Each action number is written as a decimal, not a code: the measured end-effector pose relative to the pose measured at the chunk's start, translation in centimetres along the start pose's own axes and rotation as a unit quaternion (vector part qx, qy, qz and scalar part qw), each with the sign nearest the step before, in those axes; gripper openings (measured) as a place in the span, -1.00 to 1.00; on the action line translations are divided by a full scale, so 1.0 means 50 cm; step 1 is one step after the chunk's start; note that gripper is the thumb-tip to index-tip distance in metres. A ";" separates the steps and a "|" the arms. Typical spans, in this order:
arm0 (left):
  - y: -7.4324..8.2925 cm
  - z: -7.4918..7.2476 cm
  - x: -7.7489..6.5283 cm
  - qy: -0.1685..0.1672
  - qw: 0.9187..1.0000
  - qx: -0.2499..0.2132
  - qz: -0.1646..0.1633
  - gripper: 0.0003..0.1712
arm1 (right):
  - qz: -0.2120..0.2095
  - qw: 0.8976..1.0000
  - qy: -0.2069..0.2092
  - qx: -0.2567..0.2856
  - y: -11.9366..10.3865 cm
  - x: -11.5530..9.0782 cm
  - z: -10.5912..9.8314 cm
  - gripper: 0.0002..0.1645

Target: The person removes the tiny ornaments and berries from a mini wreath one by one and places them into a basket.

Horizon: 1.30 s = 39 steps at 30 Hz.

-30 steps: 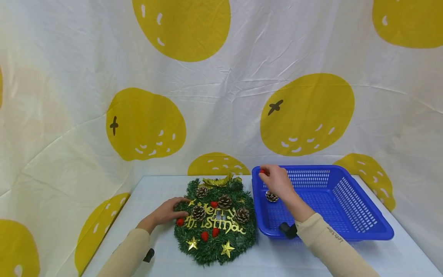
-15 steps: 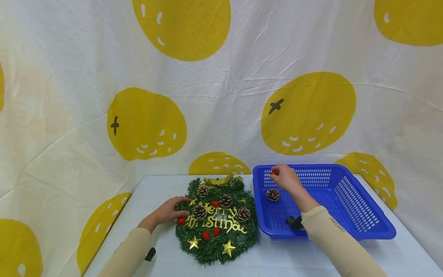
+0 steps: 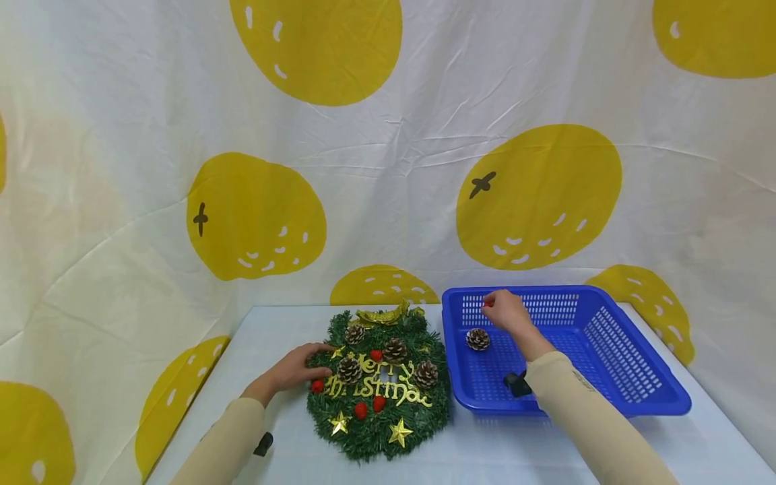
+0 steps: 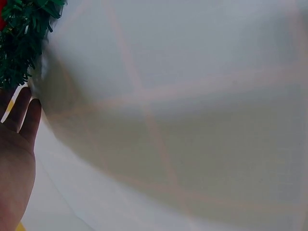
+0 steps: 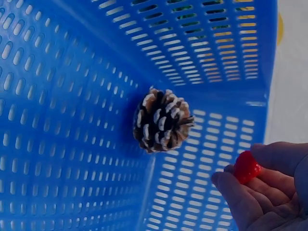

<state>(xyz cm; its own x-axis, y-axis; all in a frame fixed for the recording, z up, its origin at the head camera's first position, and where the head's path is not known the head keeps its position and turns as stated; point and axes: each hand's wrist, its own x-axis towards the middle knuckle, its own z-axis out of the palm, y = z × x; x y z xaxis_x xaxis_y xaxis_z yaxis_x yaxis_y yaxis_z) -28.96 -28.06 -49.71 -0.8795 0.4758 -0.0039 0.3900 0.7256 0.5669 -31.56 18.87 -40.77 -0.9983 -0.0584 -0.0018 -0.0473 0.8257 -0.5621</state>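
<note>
A green Christmas wreath (image 3: 418, 424) with gold "Merry Christmas" lettering (image 3: 376, 389) lies on the table. My left hand (image 3: 297, 366) rests on its left edge. In the left wrist view, the visible fingers (image 4: 32, 118) are nearly straight beside the greenery. My right hand (image 3: 510, 313) pinches a small red berry (image 5: 247, 167) between thumb and fingers, over the far left part of a blue plastic basket (image 3: 570, 409). A white-tipped pine cone (image 5: 163, 120) sits inside the basket, in its corner, apart from the hand.
The wreath carries several pine cones (image 3: 395, 351), red berries (image 3: 360, 411), gold stars (image 3: 400, 432) and a gold bow (image 3: 383, 315). A white table (image 3: 291, 451) bears wreath and basket. Behind them hangs a white curtain (image 3: 388, 222) with yellow fruit prints.
My right hand has moved rightward with the red berry, from the basket's left rim to over its inside. The left hand stays on the wreath.
</note>
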 end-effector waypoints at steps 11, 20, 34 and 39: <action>-0.001 0.001 0.001 0.002 1.000 0.001 -0.003 -0.33 | -0.013 1.000 0.000 -0.019 0.009 0.007 0.023 -0.61; 0.000 0.001 -0.001 0.000 1.000 -0.005 -0.007 -0.32 | -0.008 1.000 -0.003 -0.011 0.004 0.005 0.033 -0.60; 0.009 0.000 -0.006 0.004 1.000 0.002 -0.006 -0.33 | -0.005 1.000 -0.017 -0.019 0.012 0.010 0.045 -0.76; 0.010 -0.001 -0.006 0.004 1.000 0.009 -0.003 -0.34 | -0.004 1.000 -0.026 -0.012 0.017 0.012 0.047 -0.84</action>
<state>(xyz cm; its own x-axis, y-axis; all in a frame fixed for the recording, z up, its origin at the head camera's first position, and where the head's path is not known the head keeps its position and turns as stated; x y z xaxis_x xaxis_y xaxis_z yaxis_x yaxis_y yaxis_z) -28.52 -27.87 -49.37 -0.8843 0.4669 -0.0005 0.3889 0.7372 0.5526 -32.14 18.21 -43.17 -0.9947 -0.0949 -0.0408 -0.0577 0.8381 -0.5425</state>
